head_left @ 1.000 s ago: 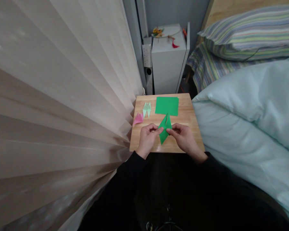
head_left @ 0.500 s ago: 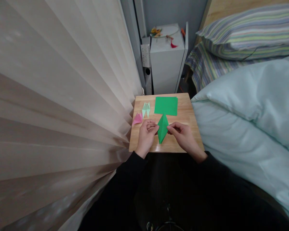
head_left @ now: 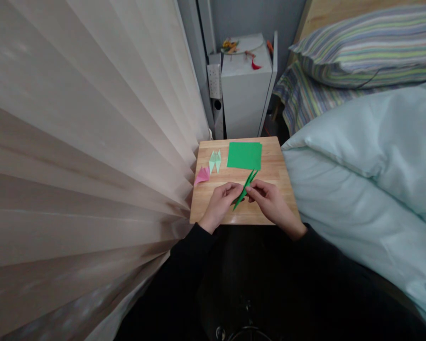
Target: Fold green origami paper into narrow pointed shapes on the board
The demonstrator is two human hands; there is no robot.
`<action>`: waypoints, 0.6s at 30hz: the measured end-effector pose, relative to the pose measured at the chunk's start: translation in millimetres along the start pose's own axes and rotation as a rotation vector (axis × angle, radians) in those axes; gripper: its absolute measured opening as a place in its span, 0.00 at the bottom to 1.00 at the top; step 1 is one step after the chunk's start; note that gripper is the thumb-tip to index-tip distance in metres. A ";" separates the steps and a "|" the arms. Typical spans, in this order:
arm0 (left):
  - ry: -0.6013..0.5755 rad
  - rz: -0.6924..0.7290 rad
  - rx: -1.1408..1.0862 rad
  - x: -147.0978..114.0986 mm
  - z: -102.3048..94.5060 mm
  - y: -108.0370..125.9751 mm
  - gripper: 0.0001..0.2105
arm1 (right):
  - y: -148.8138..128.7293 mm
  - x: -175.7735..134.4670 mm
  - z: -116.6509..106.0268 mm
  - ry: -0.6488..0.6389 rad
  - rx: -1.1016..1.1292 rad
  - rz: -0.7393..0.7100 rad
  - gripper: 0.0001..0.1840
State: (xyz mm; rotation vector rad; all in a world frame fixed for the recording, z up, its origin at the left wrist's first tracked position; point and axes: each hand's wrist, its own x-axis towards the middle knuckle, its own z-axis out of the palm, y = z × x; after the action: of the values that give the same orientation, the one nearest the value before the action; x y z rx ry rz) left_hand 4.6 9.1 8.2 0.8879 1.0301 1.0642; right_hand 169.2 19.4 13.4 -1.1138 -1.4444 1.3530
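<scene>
A folded piece of green origami paper (head_left: 246,188) is held edge-on between my two hands, its pointed ends slanting from lower left to upper right. My left hand (head_left: 223,199) pinches its left side with thumb and fingers. From the other side, my right hand (head_left: 269,199) grips it with thumb and fingertips. Just beyond lie flat sheets of green paper (head_left: 244,155) on the small wooden table (head_left: 270,175). Left of them rest a pale green folded paper piece (head_left: 215,162) and a pink folded paper piece (head_left: 202,175).
A pleated curtain (head_left: 120,118) hangs along the table's left side. To the right, a bed with a pale blue quilt (head_left: 358,189) and a striped pillow (head_left: 376,47) stands against it. A white cabinet (head_left: 244,94) is behind the table.
The green folded paper has turned from showing a broad diamond face to edge-on, with two points spread at its upper end. My left hand has moved slightly right.
</scene>
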 end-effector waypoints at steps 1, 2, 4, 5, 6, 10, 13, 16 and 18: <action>-0.011 -0.009 0.005 -0.5 0.7 0.1 0.17 | -0.3 -0.1 -0.1 0.001 -0.007 -0.001 0.17; -0.014 -0.019 0.011 -0.9 1.2 0.3 0.18 | -0.3 -0.3 -0.2 0.002 -0.011 -0.002 0.16; 0.002 -0.027 0.035 -1.2 1.6 0.7 0.17 | 0.3 -0.9 -0.7 0.000 -0.029 -0.008 0.13; 0.020 -0.018 0.056 -1.0 1.3 0.9 0.16 | 0.6 -1.3 -1.1 0.000 -0.051 -0.018 0.11; 0.044 0.004 0.083 -0.5 0.6 1.0 0.14 | 0.8 -1.7 -1.7 0.003 -0.083 -0.032 0.10; 0.096 0.172 0.246 2.9 -3.9 0.4 0.10 | -0.9 -3.2 -3.5 0.034 -0.232 -0.084 0.07; 0.088 0.209 0.335 4.2 -5.9 0.3 0.08 | -2.2 -3.4 -3.1 0.071 -0.279 -0.058 0.05; 0.057 0.192 0.362 3.5 -5.6 0.8 0.06 | -1.2 -2.4 -2.5 0.092 -0.240 -0.023 0.04; 0.029 0.182 0.372 3.0 -5.2 0.7 0.06 | 0.3 -1.5 -3.2 0.088 -0.195 -0.018 0.05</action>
State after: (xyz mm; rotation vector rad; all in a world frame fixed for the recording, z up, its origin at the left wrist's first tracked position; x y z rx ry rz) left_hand 0.0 12.6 6.8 1.2891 1.2120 1.0549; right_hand 172.7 18.7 13.4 -1.2656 -1.5427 1.1541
